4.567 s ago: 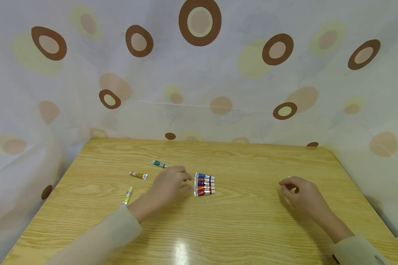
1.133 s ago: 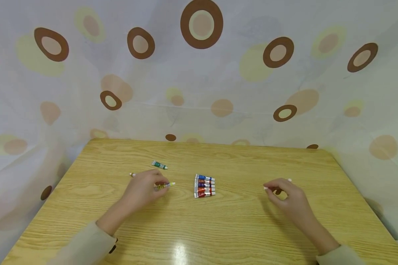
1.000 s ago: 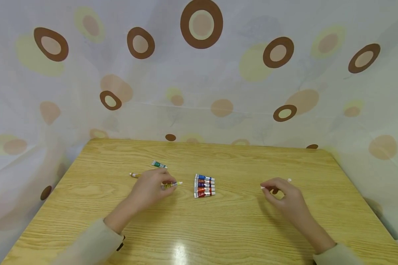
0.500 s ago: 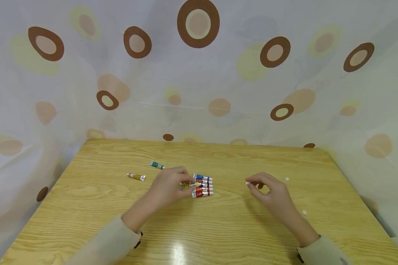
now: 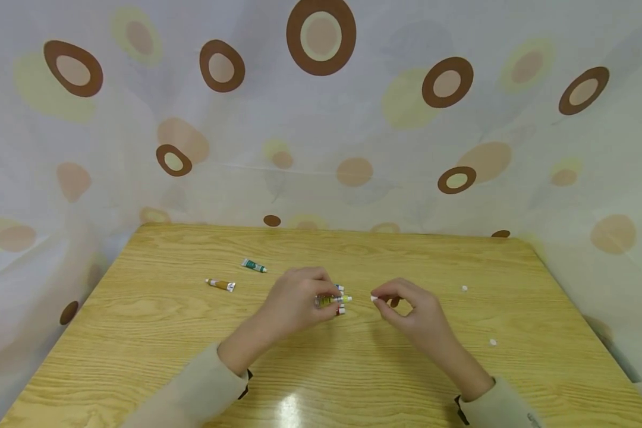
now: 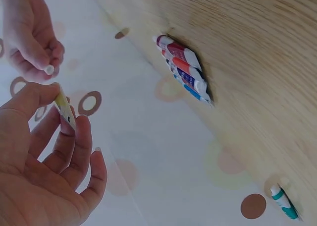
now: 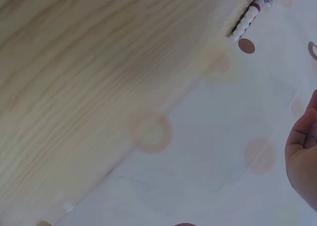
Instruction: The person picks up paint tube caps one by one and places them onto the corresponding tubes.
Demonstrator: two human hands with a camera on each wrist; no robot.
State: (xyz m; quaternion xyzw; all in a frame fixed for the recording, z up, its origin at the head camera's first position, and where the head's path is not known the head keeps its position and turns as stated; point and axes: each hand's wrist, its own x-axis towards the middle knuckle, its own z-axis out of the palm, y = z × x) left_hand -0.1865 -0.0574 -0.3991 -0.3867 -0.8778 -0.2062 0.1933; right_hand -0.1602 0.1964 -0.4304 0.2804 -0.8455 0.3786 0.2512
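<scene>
My left hand (image 5: 299, 300) pinches a small yellow paint tube (image 5: 326, 301) between thumb and fingers, its nozzle end pointing right. In the left wrist view the same yellow tube (image 6: 65, 109) stands between thumb and fingertips. My right hand (image 5: 414, 309) pinches a small white cap (image 5: 374, 298), a short gap from the nozzle end. The left wrist view shows this white cap (image 6: 49, 69) at the fingertips. Below the left hand lies a row of several paint tubes (image 6: 183, 67), red, orange and blue among them; in the head view the hand hides most of it.
A green paint tube (image 5: 254, 266) and an ochre one (image 5: 220, 285) lie on the wooden table (image 5: 139, 351) at left. Two small white pieces (image 5: 464, 288) lie apart at right. A patterned white cloth (image 5: 321, 131) hangs behind and beside the table.
The yellow tube, lying on the table at first, was picked up by the left hand and carried right over the row. The right hand moved left with the white cap, so the hands are closer.
</scene>
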